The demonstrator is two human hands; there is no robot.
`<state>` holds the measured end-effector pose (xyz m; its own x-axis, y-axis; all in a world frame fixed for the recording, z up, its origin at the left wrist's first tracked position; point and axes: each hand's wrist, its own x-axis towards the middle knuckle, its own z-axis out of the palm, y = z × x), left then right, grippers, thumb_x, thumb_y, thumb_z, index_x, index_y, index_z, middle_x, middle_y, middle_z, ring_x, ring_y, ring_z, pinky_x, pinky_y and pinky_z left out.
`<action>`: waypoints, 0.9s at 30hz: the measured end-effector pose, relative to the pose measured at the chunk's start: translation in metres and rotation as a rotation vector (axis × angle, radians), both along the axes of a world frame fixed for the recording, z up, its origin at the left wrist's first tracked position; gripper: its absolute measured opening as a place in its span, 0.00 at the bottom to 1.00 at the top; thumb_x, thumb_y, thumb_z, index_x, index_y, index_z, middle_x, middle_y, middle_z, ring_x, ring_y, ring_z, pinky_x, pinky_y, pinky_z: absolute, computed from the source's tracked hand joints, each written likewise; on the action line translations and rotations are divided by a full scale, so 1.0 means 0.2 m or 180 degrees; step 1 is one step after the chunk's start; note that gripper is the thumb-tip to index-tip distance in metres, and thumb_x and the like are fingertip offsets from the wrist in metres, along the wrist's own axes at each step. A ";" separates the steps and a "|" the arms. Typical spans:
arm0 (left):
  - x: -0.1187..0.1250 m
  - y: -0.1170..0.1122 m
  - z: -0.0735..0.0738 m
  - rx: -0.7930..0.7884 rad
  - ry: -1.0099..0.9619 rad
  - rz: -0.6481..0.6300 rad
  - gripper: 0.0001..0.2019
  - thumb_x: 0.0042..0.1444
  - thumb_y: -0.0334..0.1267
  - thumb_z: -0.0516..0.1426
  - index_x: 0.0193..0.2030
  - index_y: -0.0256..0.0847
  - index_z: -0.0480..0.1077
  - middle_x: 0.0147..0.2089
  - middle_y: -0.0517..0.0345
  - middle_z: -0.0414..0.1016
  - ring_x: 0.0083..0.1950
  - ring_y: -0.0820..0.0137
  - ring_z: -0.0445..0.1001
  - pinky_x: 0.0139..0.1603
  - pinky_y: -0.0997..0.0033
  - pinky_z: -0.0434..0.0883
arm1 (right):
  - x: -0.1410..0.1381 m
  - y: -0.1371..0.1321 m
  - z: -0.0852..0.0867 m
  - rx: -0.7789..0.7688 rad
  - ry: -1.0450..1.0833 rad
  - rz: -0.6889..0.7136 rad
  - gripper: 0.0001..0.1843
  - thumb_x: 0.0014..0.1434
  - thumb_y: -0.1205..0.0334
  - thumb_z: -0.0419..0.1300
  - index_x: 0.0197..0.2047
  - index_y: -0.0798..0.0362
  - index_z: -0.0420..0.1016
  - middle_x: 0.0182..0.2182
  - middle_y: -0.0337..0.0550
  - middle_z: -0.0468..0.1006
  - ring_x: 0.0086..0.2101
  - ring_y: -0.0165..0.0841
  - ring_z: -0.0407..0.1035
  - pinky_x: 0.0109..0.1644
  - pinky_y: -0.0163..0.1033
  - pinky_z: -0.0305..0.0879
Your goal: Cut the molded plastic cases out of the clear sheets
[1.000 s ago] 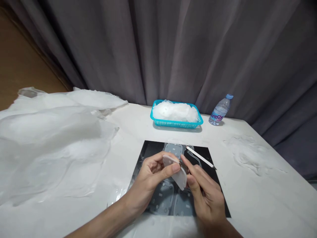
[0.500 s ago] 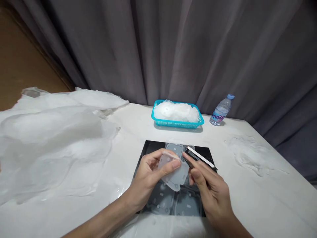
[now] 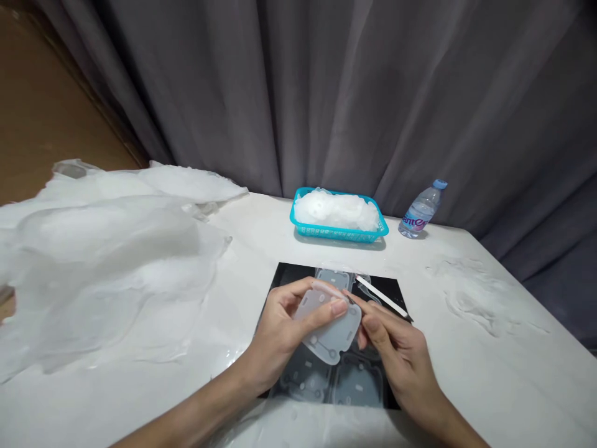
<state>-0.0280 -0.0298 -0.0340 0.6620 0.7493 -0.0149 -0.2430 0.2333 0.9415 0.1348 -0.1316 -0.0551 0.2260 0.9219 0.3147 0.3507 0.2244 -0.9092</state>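
My left hand grips a translucent, pale plastic piece with rounded corners and small slots, thumb across its face. Close against that piece's upper right edge is my right hand, closed around a slim dark tool. Fingers cover most of the tool, so its kind cannot be made out. Below both hands lies a black board, with several similar translucent pieces in clear sheet on it. A thin white stick rests on the board's right side, beyond my right hand.
A blue basket full of white translucent material stands at the back, with a water bottle to its right. Crumpled clear-white sheets are heaped on the left. Thin clear scraps lie on the right of the white table.
The plastic piece has turned slightly and moved right, and its lower right corner shows more. The dark tool is now more hidden behind my fingers. The whole view has shifted a little.
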 end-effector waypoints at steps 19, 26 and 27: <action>0.00 0.02 0.00 0.0374 0.0429 0.0231 0.11 0.55 0.44 0.71 0.35 0.38 0.82 0.31 0.58 0.81 0.29 0.73 0.74 0.29 0.80 0.69 | 0.03 -0.01 0.00 -0.0324 0.0061 0.0211 0.24 0.75 0.51 0.51 0.27 0.51 0.65 0.29 0.39 0.71 0.35 0.33 0.69 0.49 0.36 0.64; 0.01 0.06 -0.05 0.0431 0.0729 0.0208 0.14 0.55 0.49 0.70 0.35 0.40 0.80 0.32 0.60 0.77 0.30 0.74 0.71 0.29 0.79 0.68 | 0.26 0.10 -0.07 -0.0383 -0.0175 -0.0641 0.26 0.72 0.43 0.52 0.28 0.51 0.70 0.33 0.44 0.77 0.40 0.39 0.73 0.47 0.39 0.66; 0.02 0.07 -0.06 0.0460 0.0771 0.0191 0.14 0.55 0.49 0.70 0.37 0.40 0.79 0.33 0.60 0.77 0.31 0.73 0.71 0.30 0.78 0.68 | 0.32 0.12 -0.10 -0.0379 -0.0456 -0.0807 0.26 0.72 0.42 0.52 0.30 0.52 0.72 0.34 0.46 0.78 0.40 0.40 0.73 0.48 0.40 0.67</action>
